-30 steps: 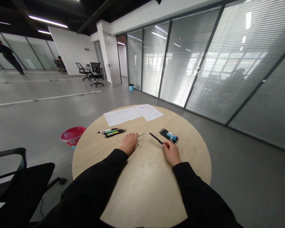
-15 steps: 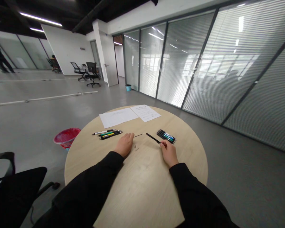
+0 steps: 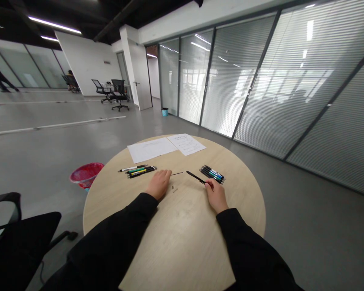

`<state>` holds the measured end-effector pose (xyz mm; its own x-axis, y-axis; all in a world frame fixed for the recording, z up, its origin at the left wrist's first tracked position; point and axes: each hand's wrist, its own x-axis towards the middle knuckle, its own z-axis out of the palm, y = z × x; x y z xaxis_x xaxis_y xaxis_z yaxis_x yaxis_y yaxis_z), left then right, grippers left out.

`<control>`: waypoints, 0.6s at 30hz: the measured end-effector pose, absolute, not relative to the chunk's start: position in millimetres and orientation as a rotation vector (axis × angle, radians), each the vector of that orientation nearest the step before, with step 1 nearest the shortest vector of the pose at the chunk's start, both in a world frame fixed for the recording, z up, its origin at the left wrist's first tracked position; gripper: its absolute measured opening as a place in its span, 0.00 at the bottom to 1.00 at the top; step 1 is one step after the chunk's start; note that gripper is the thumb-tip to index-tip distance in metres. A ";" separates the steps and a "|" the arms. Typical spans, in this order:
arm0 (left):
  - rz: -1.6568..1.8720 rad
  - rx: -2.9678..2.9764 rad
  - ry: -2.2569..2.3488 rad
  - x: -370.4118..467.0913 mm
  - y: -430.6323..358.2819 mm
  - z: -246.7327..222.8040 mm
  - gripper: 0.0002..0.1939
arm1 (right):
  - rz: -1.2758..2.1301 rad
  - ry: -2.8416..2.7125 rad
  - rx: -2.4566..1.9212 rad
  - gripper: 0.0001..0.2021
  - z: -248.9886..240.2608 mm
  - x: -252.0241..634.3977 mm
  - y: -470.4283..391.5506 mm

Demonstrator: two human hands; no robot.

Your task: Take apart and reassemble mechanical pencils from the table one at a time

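Observation:
My left hand (image 3: 157, 183) rests on the table with its fingers closed on a thin dark rod (image 3: 177, 173), which looks like a pen refill and points right. In my right hand (image 3: 216, 195) is a black pen barrel (image 3: 195, 176), pinched at its near end and slanting up to the left. A gap separates the rod's tip from the barrel. Just right of my left hand lie small bits, including a pale short piece (image 3: 175, 190). Several pens (image 3: 141, 172) lie in a group beyond my left hand. A second group of pens (image 3: 212, 172) lies beyond my right hand.
Two white paper sheets, a left one (image 3: 151, 150) and a printed right one (image 3: 186, 144), lie at the far side of the round wooden table (image 3: 182, 234). On the floor to the left stand a red basket (image 3: 86, 173) and a black chair (image 3: 24, 238).
Both hands keep their grips and almost the same places. The view has shifted very slightly.

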<state>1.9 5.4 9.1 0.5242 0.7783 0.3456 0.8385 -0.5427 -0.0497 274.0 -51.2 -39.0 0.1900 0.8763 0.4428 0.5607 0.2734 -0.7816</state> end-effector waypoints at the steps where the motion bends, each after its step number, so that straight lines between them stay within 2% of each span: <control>1: -0.414 -2.555 -1.365 1.8 4.9 9.7 0.12 | 0.378 -1.491 -1.404 0.11 -38.3 273.9 -51.6; 7: -0.540 -2.546 -1.394 -2.8 1.7 12.9 0.13 | 0.342 -1.511 -1.418 0.11 -35.0 274.5 -53.1; 14: -1.159 -2.856 -1.438 -5.5 1.5 11.4 0.09 | 0.351 -1.536 -1.385 0.10 -31.6 272.9 -54.7; 18: -1.325 -2.875 -1.592 6.2 -3.8 11.7 0.09 | 0.393 -1.561 -1.333 0.09 -27.1 267.2 -57.3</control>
